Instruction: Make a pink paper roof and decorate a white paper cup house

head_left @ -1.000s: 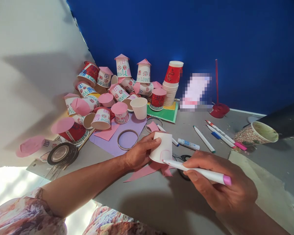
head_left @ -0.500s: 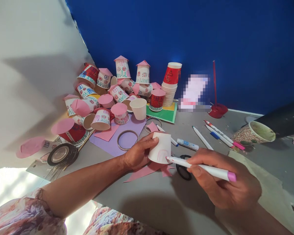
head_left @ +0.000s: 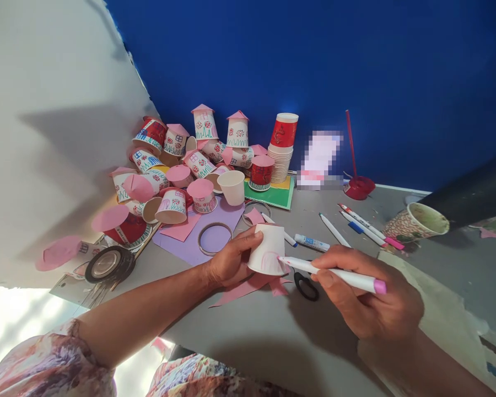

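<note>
My left hand [head_left: 235, 256] is closed around a white paper cup [head_left: 268, 242], held upside down with its rim low and tilted slightly. A faint pink arch is drawn on the cup's side near the rim. In my right hand [head_left: 372, 298] is a white marker [head_left: 339, 274] with a pink end, gripped like a pen. Its tip meets the cup at the right part of the arch. Scraps of pink paper [head_left: 243, 291] lie under the cup, and the black handle of scissors [head_left: 306, 286] shows between my hands.
Decorated paper cups [head_left: 173, 207] with pink paper tops are heaped at the back left. A cup stack [head_left: 281, 149] stands by the blue wall. Several markers [head_left: 334, 230], a glue stick [head_left: 312, 242], a patterned cup [head_left: 413, 223], tape rolls [head_left: 109, 264] and purple paper [head_left: 182, 251] lie around.
The marker tip has moved slightly up along the right side of the pink arch, which looks a little fuller. The whole view has shifted slightly. Both hands keep their holds.
</note>
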The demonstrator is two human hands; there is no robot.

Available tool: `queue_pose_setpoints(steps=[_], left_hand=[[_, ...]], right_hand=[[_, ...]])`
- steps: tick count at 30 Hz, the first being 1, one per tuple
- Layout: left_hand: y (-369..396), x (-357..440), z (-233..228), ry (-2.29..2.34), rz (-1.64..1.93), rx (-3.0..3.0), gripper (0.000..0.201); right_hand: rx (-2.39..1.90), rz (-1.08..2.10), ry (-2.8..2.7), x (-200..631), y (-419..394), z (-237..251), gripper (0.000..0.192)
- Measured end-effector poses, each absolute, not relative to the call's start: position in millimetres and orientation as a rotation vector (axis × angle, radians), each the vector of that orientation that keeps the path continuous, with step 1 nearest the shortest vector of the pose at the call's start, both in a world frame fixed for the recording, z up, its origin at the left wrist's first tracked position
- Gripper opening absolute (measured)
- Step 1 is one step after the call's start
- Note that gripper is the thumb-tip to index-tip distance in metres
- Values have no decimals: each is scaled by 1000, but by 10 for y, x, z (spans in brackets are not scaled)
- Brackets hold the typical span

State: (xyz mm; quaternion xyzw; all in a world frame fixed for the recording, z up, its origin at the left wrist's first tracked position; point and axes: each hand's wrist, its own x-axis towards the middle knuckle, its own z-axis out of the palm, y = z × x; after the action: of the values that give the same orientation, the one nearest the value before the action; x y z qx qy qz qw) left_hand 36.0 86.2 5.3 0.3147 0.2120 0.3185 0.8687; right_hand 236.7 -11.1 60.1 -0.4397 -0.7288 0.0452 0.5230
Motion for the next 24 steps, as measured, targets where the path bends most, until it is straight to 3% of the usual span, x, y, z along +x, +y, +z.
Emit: queue_pose_setpoints(steps=[24], left_hand=[[821,376,49,499,682,729,54]], right_hand=[[-1005,180,-1770,2389,-112,520,14]])
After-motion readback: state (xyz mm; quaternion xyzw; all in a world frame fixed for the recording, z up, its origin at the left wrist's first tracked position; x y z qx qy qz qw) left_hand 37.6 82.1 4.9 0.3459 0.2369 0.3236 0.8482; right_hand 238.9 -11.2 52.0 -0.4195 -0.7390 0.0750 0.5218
